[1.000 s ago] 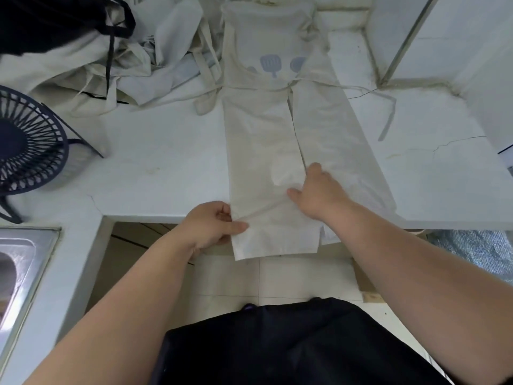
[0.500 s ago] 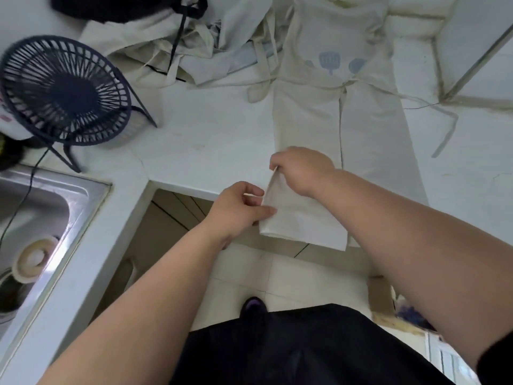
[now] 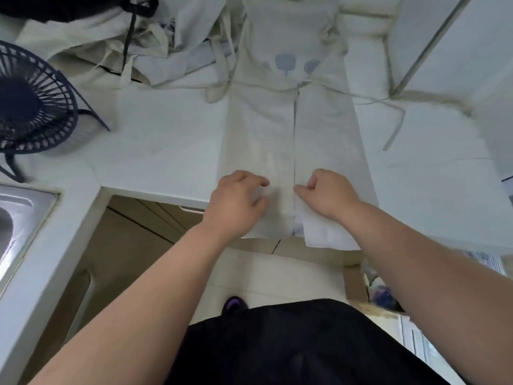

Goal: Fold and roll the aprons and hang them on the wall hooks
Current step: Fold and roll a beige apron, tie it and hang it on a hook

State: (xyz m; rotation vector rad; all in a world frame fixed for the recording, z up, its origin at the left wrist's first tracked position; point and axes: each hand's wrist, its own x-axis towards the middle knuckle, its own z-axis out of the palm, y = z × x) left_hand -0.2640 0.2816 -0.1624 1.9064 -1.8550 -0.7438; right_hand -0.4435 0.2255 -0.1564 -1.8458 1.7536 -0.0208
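Note:
A cream apron [image 3: 327, 140] with a blue utensil print lies lengthwise on the white counter [image 3: 166, 151]. Both its long sides are folded in and meet at a centre seam. Its bottom hem hangs a little over the counter's front edge. My left hand [image 3: 236, 204] rests on the left flap near the hem, fingers bent with the tips on the cloth. My right hand [image 3: 327, 194] sits on the right flap with its fingers curled, and the thumb and forefinger pinch the flap's inner edge at the seam. No wall hooks are in view.
A heap of other cream aprons [image 3: 133, 48] and a dark cloth lie at the back left. A dark wire fan [image 3: 30, 104] stands on the left, with a steel sink [image 3: 16, 223] in front of it. A loose tie strap [image 3: 394, 126] trails right of the apron.
The lifted left flap has been laid down flat along the seam. My right hand moved from that flap to the right flap, and my left hand moved up onto the left flap.

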